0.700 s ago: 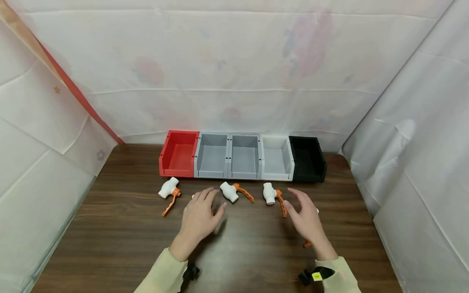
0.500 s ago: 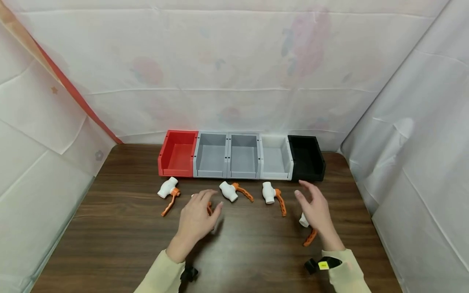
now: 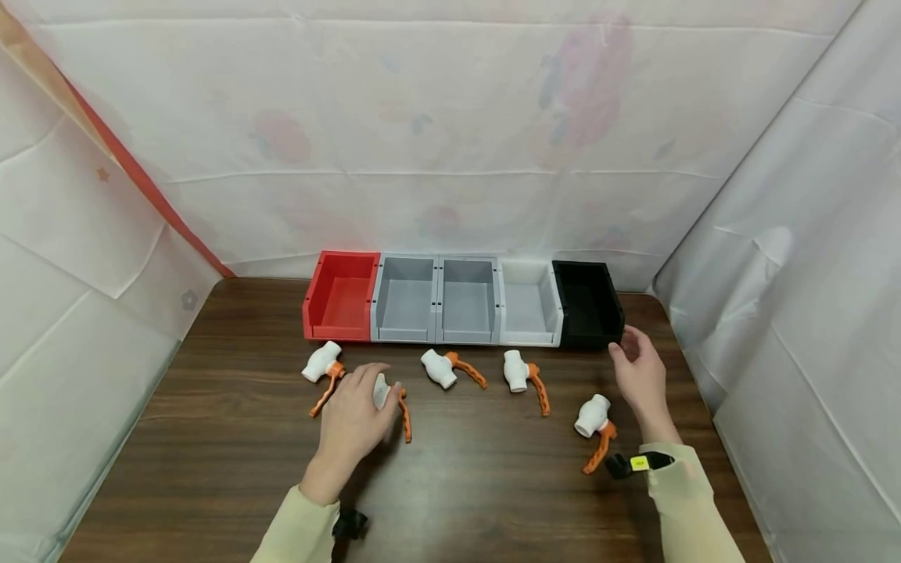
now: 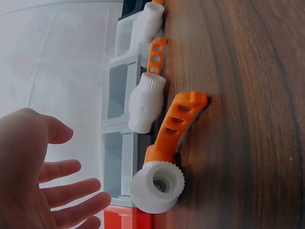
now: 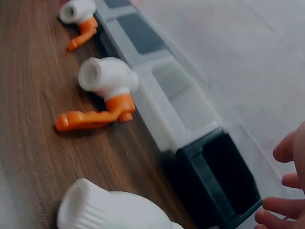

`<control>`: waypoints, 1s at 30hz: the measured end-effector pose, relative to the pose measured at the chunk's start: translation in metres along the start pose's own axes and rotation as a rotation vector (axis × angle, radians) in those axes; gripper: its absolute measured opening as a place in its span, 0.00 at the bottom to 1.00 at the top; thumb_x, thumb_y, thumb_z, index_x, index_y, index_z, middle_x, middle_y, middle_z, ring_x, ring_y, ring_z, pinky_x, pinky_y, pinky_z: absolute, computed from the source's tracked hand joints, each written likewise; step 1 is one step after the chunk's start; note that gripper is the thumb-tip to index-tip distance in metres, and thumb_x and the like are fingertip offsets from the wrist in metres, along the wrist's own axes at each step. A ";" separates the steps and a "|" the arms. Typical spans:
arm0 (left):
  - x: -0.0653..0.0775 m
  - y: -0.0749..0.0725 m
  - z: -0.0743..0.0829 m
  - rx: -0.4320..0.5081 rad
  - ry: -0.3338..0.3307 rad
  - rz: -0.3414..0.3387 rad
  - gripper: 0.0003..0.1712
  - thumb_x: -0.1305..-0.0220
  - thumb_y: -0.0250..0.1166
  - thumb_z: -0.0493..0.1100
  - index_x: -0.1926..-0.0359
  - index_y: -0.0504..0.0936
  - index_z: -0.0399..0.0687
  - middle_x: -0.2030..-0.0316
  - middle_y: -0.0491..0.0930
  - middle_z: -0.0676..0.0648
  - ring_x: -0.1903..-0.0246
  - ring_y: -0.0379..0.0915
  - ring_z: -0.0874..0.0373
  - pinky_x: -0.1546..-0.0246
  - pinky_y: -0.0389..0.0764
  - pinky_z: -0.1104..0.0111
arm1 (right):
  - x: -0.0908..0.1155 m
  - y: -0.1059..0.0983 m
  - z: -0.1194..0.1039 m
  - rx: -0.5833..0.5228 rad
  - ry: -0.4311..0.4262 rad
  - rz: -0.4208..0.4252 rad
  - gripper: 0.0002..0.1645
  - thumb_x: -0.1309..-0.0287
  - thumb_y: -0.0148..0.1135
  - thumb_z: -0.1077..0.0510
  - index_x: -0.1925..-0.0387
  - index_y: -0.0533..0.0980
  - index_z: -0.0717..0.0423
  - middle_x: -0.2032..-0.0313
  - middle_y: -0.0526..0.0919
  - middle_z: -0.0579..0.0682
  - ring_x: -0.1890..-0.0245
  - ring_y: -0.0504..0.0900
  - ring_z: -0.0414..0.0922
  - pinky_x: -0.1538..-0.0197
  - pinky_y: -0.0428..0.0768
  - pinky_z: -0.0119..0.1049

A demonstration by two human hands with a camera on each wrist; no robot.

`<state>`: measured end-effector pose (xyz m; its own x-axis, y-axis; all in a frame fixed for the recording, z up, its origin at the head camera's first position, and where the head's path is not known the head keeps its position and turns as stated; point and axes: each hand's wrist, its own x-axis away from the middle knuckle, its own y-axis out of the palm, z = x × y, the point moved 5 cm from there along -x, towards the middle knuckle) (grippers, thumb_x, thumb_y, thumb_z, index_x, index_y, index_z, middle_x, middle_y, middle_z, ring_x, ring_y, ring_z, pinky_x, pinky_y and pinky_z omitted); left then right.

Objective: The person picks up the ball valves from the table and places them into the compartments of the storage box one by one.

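White ball valves with orange lever handles lie in a row on the table. My left hand [image 3: 355, 414] hovers over one ball valve [image 3: 382, 391] and partly hides it in the head view. In the left wrist view, the fingers [image 4: 78, 193] are loosely spread beside that ball valve [image 4: 155, 188], apart from it. My right hand [image 3: 642, 379] is at the front right corner of the black bin [image 3: 591, 342], fingers relaxed. Whether its fingertips [image 5: 276, 205] touch the bin rim, I cannot tell. Nearer me lies the rightmost ball valve [image 3: 593, 415].
A red bin [image 3: 338, 334], two grey bins [image 3: 407, 335] and a white bin [image 3: 531, 339] stand side by side with the black one along the back. More ball valves lie before them, at left [image 3: 322, 362], middle [image 3: 439, 369] and right [image 3: 516, 371]. Fabric walls enclose the table.
My right hand has moved right and away from me to the black bin's corner, uncovering the rightmost ball valve. The left hand has shifted slightly left, exposing more of the valve under it.
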<state>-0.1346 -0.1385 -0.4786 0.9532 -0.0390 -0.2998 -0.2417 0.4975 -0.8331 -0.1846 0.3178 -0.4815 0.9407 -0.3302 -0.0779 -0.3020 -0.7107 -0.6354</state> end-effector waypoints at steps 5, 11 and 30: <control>0.002 0.002 -0.007 0.014 -0.042 -0.025 0.24 0.37 0.67 0.54 0.46 0.82 0.45 0.51 0.82 0.44 0.54 0.79 0.46 0.63 0.82 0.49 | -0.021 0.001 0.012 0.025 0.058 0.013 0.36 0.28 0.53 0.53 0.25 0.56 0.58 0.32 0.66 0.65 0.36 0.68 0.62 0.37 0.66 0.58; 0.004 0.003 -0.008 0.047 -0.041 -0.019 0.23 0.37 0.67 0.53 0.47 0.82 0.44 0.52 0.82 0.43 0.58 0.80 0.47 0.67 0.81 0.51 | -0.041 0.002 0.026 0.048 0.099 0.002 0.37 0.27 0.51 0.51 0.23 0.54 0.57 0.30 0.62 0.65 0.33 0.65 0.64 0.34 0.64 0.58; 0.009 -0.007 -0.033 0.151 -0.157 0.071 0.19 0.35 0.65 0.51 0.46 0.82 0.50 0.62 0.86 0.47 0.67 0.81 0.50 0.70 0.77 0.47 | -0.071 0.017 0.032 0.101 0.014 0.051 0.30 0.26 0.49 0.57 0.25 0.62 0.48 0.36 0.73 0.64 0.34 0.65 0.67 0.34 0.61 0.61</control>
<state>-0.1302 -0.1714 -0.4908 0.9541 0.1307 -0.2695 -0.2908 0.6187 -0.7298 -0.2516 0.3486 -0.5113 0.9222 -0.3731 -0.1015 -0.3312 -0.6266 -0.7055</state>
